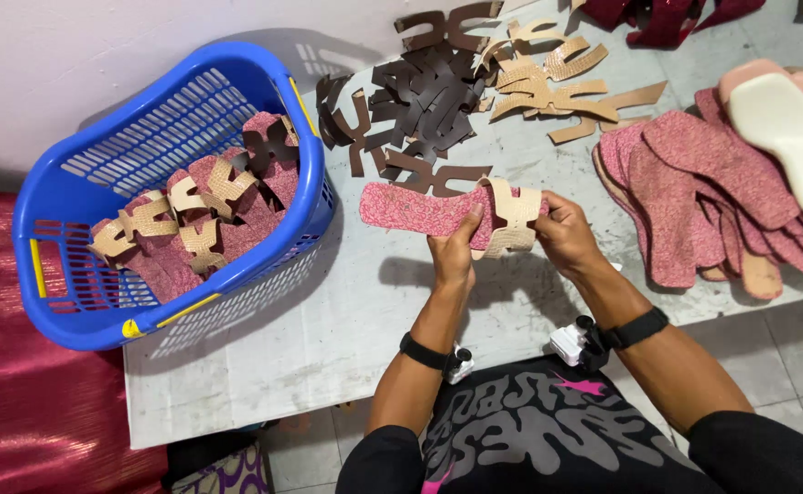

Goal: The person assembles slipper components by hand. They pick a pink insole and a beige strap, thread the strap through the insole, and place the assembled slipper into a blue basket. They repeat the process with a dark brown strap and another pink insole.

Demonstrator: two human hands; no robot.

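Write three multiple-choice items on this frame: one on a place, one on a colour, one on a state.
1. Where does the basket stand?
A. left end of the table
B. on the floor
C. right of the pink soles

2. What colour is the strap on the held sole?
A. black
B. tan
C. blue

3. How is that sole held?
A. lying untouched
B. by one hand
C. by both hands

Answers:
1 A, the basket sits at the table's left end, with strapped soles inside.
2 B, the strap is tan, unlike the dark brown pile behind.
3 C, the left hand and the right hand both grip it above the table.
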